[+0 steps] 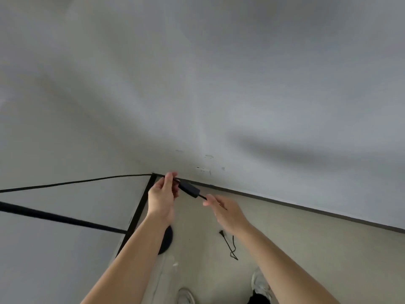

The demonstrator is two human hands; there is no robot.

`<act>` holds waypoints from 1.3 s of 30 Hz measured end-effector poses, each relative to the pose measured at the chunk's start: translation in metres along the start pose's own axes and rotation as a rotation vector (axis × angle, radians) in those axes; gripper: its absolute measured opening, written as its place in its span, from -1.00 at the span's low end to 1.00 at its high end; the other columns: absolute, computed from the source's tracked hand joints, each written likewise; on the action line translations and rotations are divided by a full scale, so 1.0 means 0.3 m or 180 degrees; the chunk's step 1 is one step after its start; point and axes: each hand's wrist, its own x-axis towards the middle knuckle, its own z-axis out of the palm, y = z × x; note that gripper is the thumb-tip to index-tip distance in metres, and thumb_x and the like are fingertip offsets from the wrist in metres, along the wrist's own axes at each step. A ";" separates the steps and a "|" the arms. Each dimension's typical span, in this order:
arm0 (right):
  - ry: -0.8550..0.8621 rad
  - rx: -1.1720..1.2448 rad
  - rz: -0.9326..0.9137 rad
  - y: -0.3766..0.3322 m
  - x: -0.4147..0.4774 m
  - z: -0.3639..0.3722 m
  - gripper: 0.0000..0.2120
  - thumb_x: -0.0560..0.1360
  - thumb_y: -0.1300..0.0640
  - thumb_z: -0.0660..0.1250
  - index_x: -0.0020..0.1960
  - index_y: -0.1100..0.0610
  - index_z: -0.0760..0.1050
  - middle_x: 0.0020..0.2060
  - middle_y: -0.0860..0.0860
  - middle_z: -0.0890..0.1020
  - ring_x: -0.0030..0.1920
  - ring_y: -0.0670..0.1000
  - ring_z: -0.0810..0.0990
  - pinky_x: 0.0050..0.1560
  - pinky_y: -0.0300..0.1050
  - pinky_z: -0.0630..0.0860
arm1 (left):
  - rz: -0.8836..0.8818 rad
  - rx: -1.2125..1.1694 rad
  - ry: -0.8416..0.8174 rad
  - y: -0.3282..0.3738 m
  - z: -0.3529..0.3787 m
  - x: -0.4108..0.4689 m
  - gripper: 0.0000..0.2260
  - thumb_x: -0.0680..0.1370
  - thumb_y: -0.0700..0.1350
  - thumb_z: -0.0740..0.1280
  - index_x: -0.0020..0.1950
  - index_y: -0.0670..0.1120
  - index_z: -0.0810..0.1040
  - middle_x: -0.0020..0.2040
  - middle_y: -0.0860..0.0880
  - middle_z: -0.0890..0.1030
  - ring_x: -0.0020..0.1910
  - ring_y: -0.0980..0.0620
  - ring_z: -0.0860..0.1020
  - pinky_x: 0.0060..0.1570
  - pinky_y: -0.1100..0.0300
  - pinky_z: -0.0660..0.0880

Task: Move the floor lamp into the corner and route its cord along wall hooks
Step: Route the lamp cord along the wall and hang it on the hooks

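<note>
I look down into a room corner. The lamp's thin black pole slants in from the left edge, and its round black base shows on the floor behind my left forearm. The black cord runs from the left edge toward the corner. My left hand pinches the cord just left of its black inline switch. My right hand pinches the cord just right of the switch. The cord's loose end with the plug lies on the floor below my right hand. No wall hook can be made out.
A dark skirting strip runs along the foot of the grey wall on the right. A black baseboard edge marks the left wall's foot. Small scuff marks sit on the wall above the corner. My shoes stand on the beige floor.
</note>
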 end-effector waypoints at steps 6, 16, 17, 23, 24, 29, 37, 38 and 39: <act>-0.0019 -0.0134 -0.0026 0.246 0.136 0.058 -0.67 0.59 -0.21 0.19 -0.07 -0.08 0.66 -0.46 -0.09 0.47 -0.43 -0.14 0.44 -0.28 -0.10 0.35 | 0.0287 0.0245 0.0615 -0.159 -0.003 0.121 -0.72 0.64 0.10 0.22 0.01 0.03 0.68 -0.18 0.07 0.60 -0.38 0.15 0.42 -0.32 0.30 0.47; 0.0046 0.0001 -0.0262 0.419 0.446 0.329 -0.71 0.58 -0.25 0.25 -0.09 -0.08 0.60 -0.53 -0.30 0.48 -0.45 -0.27 0.45 -0.31 -0.22 0.28 | 0.0883 0.0495 0.0268 -0.434 -0.031 0.320 -0.41 0.52 0.37 0.02 0.09 -0.04 0.61 -0.11 -0.01 0.67 -0.24 0.01 0.49 -0.25 0.24 0.47; 0.0033 -0.0025 -0.0298 0.429 0.471 0.359 -0.70 0.58 -0.26 0.25 -0.09 -0.09 0.60 -0.52 -0.28 0.48 -0.43 -0.25 0.44 -0.28 -0.21 0.31 | 0.0984 0.0558 0.0210 -0.451 -0.040 0.338 -0.48 0.53 0.33 0.06 0.05 -0.04 0.60 -0.11 -0.04 0.68 -0.26 0.02 0.49 -0.27 0.24 0.47; -0.0088 -0.0326 -0.0383 0.543 0.551 0.437 -0.49 0.59 -0.31 0.15 -0.13 0.09 0.60 -0.59 -0.14 0.38 -0.53 -0.13 0.36 -0.39 -0.12 0.26 | 0.1061 0.0539 0.0196 -0.568 -0.074 0.470 -0.81 0.62 0.03 0.27 -0.07 -0.06 0.54 -0.19 -0.06 0.71 -0.44 0.08 0.43 -0.38 0.22 0.43; -0.0099 -0.0467 -0.0380 0.580 0.562 0.436 -0.48 0.60 -0.30 0.14 -0.13 0.10 0.60 -0.59 -0.14 0.39 -0.53 -0.11 0.36 -0.39 -0.10 0.26 | 0.1003 0.0497 0.0228 -0.594 -0.079 0.499 -0.80 0.62 0.03 0.27 -0.05 -0.08 0.55 -0.19 -0.04 0.72 -0.43 0.09 0.44 -0.37 0.23 0.44; 0.0069 -0.0852 -0.0200 0.785 0.629 0.404 -0.46 0.61 -0.29 0.07 -0.25 0.06 0.55 -0.48 -0.06 0.55 -0.40 0.01 0.53 -0.23 -0.04 0.46 | 0.0795 0.0239 0.0082 -0.736 -0.077 0.631 -0.77 0.58 0.15 0.31 -0.08 0.01 0.56 -0.19 0.05 0.72 -0.32 0.13 0.54 -0.39 0.26 0.43; 0.0318 -0.0981 -0.0334 0.978 0.884 0.375 -0.42 0.62 -0.31 0.03 -0.38 0.10 0.15 -0.55 -0.06 0.27 -0.48 -0.03 0.30 -0.33 0.02 0.28 | 0.0949 0.0116 -0.0262 -0.921 -0.013 0.863 -0.75 0.51 0.12 0.44 -0.09 -0.05 0.58 -0.26 0.03 0.67 -0.38 0.13 0.51 -0.37 0.27 0.44; 0.0367 -0.0972 -0.0438 0.974 0.930 0.382 -0.41 0.61 -0.32 0.03 -0.38 0.10 0.15 -0.56 -0.06 0.26 -0.48 -0.04 0.27 -0.34 0.01 0.26 | 0.1028 0.0136 -0.0309 -0.940 0.007 0.894 -0.78 0.51 0.09 0.45 -0.09 -0.06 0.58 -0.24 0.02 0.67 -0.39 0.11 0.50 -0.37 0.26 0.44; 0.0418 -0.0956 -0.0545 0.966 0.977 0.392 -0.40 0.61 -0.32 0.03 -0.38 0.11 0.17 -0.55 -0.06 0.25 -0.47 -0.02 0.28 -0.34 0.02 0.28 | 0.1085 0.0121 -0.0360 -0.957 0.027 0.925 -0.80 0.52 0.05 0.46 -0.09 -0.07 0.59 -0.23 0.01 0.66 -0.39 0.10 0.49 -0.37 0.25 0.43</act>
